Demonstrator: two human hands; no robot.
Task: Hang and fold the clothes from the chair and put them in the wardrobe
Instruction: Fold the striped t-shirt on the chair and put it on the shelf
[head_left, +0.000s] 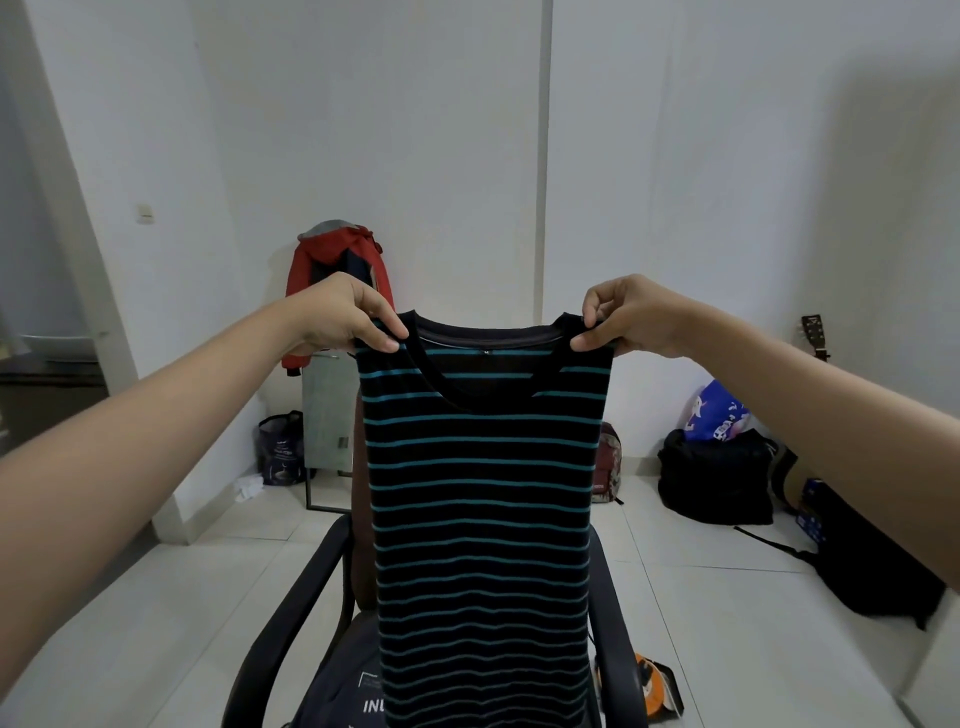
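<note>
A black shirt with teal stripes (483, 509) hangs upright in front of me, its neck opening facing me. My left hand (343, 314) pinches its left shoulder and my right hand (628, 317) pinches its right shoulder, both arms stretched forward. Below it stands a black office chair (291, 613). A dark garment with white lettering (348, 691) lies on the chair's seat. The shirt hides most of the chair's back and seat.
A red jacket (322, 260) hangs over a standing mirror (327, 415) at the back wall. Bags sit on the white tile floor: one dark blue bag (280, 449) at the left, black bags (717, 478) at the right. A guitar head (813, 332) shows at far right.
</note>
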